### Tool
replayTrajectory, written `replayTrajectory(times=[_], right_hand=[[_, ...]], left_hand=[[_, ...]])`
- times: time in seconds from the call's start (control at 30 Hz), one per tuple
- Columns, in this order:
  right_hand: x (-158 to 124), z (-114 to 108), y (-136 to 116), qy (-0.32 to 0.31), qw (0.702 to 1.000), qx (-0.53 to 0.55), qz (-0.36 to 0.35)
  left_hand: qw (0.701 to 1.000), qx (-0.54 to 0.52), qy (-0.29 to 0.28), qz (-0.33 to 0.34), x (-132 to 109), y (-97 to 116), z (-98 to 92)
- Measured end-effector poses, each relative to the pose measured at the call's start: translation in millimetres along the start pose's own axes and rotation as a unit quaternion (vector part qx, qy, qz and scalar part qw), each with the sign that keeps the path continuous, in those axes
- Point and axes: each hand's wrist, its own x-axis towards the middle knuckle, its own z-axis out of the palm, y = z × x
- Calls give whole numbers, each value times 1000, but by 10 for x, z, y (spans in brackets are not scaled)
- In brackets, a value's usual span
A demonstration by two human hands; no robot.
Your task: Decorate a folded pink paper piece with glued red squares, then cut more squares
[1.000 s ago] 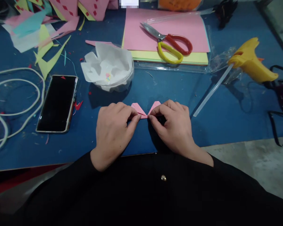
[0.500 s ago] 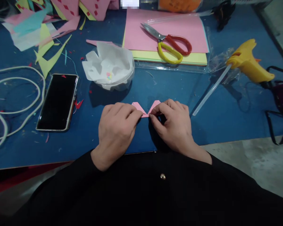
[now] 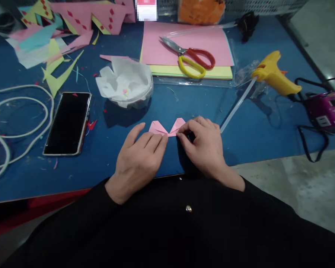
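Note:
A small folded pink paper piece, shaped like two triangular wings, lies on the blue table near its front edge. My left hand rests flat beside it with fingers stretched out, fingertips touching the left wing. My right hand has its fingers curled and pinches the paper's right wing against the table.
A black phone and a white cable lie to the left. A plastic bowl of white tissue sits behind the paper. Scissors rest on pink and yellow sheets. A yellow glue gun is at right. Paper scraps are at back left.
My left hand has opened from a pinch and now lies flat with fingers out. The paper's wings show more. The view has shifted slightly.

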Motion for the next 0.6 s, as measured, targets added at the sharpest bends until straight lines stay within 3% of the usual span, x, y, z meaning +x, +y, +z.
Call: replayTrajectory(times=[0.3, 0.4, 0.5, 0.6], right_hand=[[-21, 19, -4, 8, 1000, -25, 2], [-63, 0, -11, 43, 998, -52, -18], [-149, -51, 0, 95, 987, -70, -106], [-253, -90, 31, 58, 964, -78, -249]], left_hand=[[1000, -3, -16, -3, -16, 15, 26], [999, -7, -31, 2, -5, 19, 13], [999, -9, -42, 2, 6, 30, -12], [999, -2, -42, 4, 14, 42, -41]])
